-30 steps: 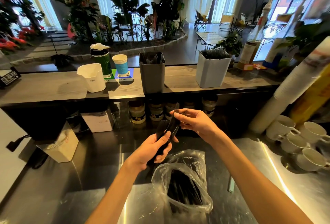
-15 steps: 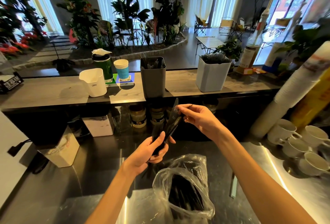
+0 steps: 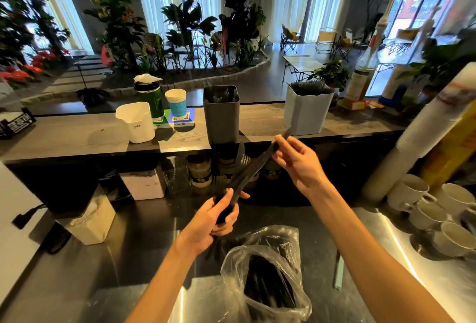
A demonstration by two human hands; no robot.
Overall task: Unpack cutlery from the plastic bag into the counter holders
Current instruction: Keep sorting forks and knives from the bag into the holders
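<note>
My left hand (image 3: pixel 219 215) grips a bundle of black plastic cutlery (image 3: pixel 239 165) by the handles, fork tines pointing up. My right hand (image 3: pixel 296 160) pinches one black piece (image 3: pixel 268 154) near its upper end, slanted up to the right out of the bundle. Below both hands stands the open clear plastic bag (image 3: pixel 262 279) with more black cutlery inside. On the raised counter stand a dark grey holder (image 3: pixel 221 116) with some black cutlery in it and a pale grey holder (image 3: pixel 306 112) filled with black pieces.
A white jug (image 3: pixel 135 121), a green bottle (image 3: pixel 150 98) and a blue paper cup (image 3: pixel 176 102) stand on the counter (image 3: pixel 77 137) at left. White mugs (image 3: pixel 435 214) cluster at right beside stacked cups (image 3: pixel 422 132). Jars line the shelf below the counter.
My right hand has moved up and to the right, drawing one black piece away from the bundle. My left hand keeps its grip on the bundle above the bag.
</note>
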